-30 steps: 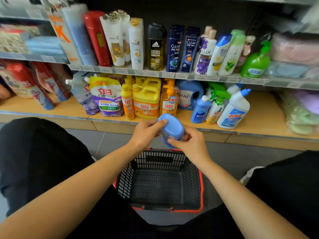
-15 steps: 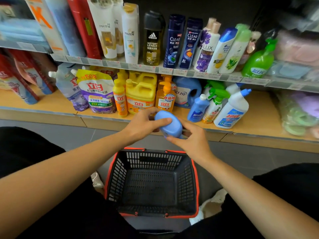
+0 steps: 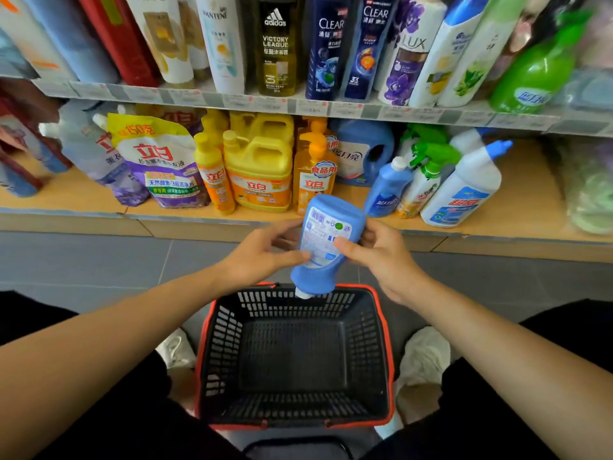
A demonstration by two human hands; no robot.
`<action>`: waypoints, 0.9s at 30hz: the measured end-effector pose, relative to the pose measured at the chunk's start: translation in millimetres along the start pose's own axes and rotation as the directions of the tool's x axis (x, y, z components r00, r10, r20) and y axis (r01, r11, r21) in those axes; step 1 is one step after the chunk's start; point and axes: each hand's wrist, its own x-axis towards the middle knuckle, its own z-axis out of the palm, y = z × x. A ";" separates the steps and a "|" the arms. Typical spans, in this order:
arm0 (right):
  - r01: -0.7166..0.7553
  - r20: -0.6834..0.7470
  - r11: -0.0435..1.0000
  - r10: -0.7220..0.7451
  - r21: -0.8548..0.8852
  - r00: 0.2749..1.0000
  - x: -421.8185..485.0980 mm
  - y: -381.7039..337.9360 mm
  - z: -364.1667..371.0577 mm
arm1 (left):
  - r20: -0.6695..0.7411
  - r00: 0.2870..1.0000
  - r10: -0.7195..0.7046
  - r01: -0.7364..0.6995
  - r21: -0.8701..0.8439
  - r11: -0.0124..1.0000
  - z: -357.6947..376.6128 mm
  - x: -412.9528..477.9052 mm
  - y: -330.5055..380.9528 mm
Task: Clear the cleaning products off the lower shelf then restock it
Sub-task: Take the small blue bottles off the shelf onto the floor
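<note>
A blue cleaner bottle (image 3: 323, 247) hangs upside down, white cap pointing into the black basket (image 3: 378, 327) with a red rim on the floor below. My left hand (image 3: 265, 252) holds its left side and my right hand (image 3: 374, 254) its right side, thumb on the back label. Behind it the lower wooden shelf (image 3: 517, 224) carries a purple refill pouch (image 3: 159, 161), yellow detergent jugs (image 3: 260, 167), an orange pump bottle (image 3: 313, 174), a small blue bottle (image 3: 386, 187), a green spray bottle (image 3: 424, 174) and a white toilet cleaner (image 3: 464, 187).
The upper shelf (image 3: 298, 104) holds shampoo and body wash bottles. Red pouches (image 3: 20, 154) lie at the far left of the lower shelf, pale sponges in bags (image 3: 587, 190) at the far right. My knees and white shoes (image 3: 424, 360) flank the basket on grey floor tiles.
The blue bottle has been turned from bottom-toward-me to upside down with its back label facing me, and lowered toward the basket. My view moved closer to the shelf.
</note>
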 end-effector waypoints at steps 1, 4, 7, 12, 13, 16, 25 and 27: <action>-0.035 -0.004 0.998 0.035 0.052 0.999 3.5 -0.8 -0.9 | 0.033 0.999 -0.027 0.026 0.013 1.000 0.8 0.5 -6.0; -0.090 -0.007 0.974 0.093 0.209 0.996 12.1 -4.5 -3.0 | 0.108 0.983 -0.151 0.159 -0.072 0.985 4.8 -3.0 -22.2; -0.123 -0.038 0.937 0.143 0.326 0.989 16.2 -6.7 -2.9 | 0.083 0.968 -0.238 0.250 -0.227 0.941 6.2 -1.8 -29.6; -0.152 -0.035 0.895 0.183 0.420 0.982 21.5 -2.0 -8.9 | 0.038 0.968 -0.247 0.240 -0.422 0.874 4.2 3.8 -29.8; -0.156 -0.047 0.913 0.187 0.378 0.981 22.4 -1.5 -11.7 | 0.011 0.968 -0.251 0.227 -0.463 0.857 2.3 4.7 -28.5; -0.137 -0.228 0.990 0.143 0.038 0.963 22.9 1.4 -20.8 | -0.124 0.968 -0.220 0.157 -0.385 0.909 -5.7 7.5 -22.0; 0.272 0.219 0.654 -0.164 -0.706 0.962 12.9 3.4 -11.9 | -0.147 0.981 0.126 -0.084 0.262 0.961 -1.3 5.3 -4.7; 0.279 0.299 0.653 -0.084 -0.704 0.951 10.7 8.3 -10.7 | -0.069 0.974 0.215 -0.185 0.299 0.936 2.0 2.8 -1.7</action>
